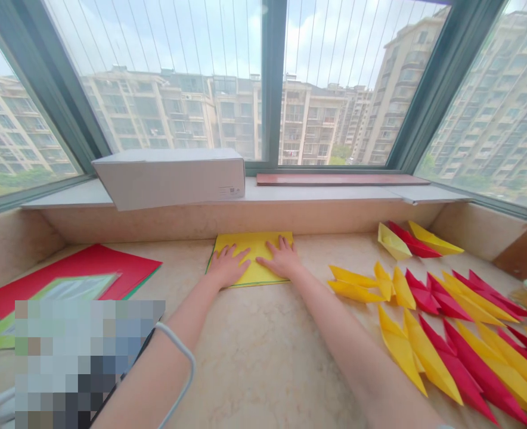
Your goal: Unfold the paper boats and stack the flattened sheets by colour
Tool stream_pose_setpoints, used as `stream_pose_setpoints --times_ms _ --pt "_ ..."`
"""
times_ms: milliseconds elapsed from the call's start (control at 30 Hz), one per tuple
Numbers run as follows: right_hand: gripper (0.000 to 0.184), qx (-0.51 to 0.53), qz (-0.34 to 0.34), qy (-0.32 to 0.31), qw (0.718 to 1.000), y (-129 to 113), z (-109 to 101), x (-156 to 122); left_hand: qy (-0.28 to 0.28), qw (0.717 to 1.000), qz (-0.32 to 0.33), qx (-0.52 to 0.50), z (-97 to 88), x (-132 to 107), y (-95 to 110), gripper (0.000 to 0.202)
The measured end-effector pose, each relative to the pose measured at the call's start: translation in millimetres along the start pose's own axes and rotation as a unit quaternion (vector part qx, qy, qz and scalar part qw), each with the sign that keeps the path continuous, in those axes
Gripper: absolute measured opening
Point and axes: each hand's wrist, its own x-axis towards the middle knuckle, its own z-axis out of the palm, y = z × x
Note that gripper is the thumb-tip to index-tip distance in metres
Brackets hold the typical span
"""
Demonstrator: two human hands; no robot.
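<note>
A stack of yellow paper [257, 253] lies flat against the low back wall, with a green edge peeking out at its left side. My left hand [230, 265] rests on the paper's left part, fingers spread. On the right part lies my right hand [284, 257], palm down with its fingers apart. Neither hand grips anything. Right of the paper sit several folded paper boats in yellow [409, 345] and red [458, 357], set out in rows.
Red paper sheets [93, 262] with green ones beneath lie at the left. A blurred-out device [89, 363] with a white cable [189, 357] is by my left forearm. A white box [174, 179] and a reddish strip [339, 179] stand on the windowsill.
</note>
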Motion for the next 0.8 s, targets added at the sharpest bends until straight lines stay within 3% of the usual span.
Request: stream_pose_setpoints --times_ms 67,167,367,667,733,800 --pt "0.073 -0.01 -0.055 0.019 0.998 -1 -1 -2 0.023 1.0 0.005 -0.004 1.4 -2 0 0.058" --pt "0.063 -0.01 -0.118 -0.011 0.993 -1 -3 -3 0.036 0.999 0.016 -0.007 3.8 -3 0 0.059" --pt "0.073 -0.004 -0.127 -0.062 0.99 0 -7 0 -0.001 1.0 0.02 -0.006 4.8 0 -3 0.057" --pt "0.067 0.007 -0.141 -0.017 0.99 -4 -12 -2 0.03 0.999 0.024 0.019 3.7 1 -4 0.059" --pt "0.065 0.006 -0.147 -0.024 0.989 -5 -14 -2 0.056 0.997 0.054 0.024 4.1 2 -6 0.06" --pt "0.062 0.004 -0.146 -0.028 0.989 -5 -16 -1 0.029 0.995 0.09 0.014 4.8 3 -7 0.06"
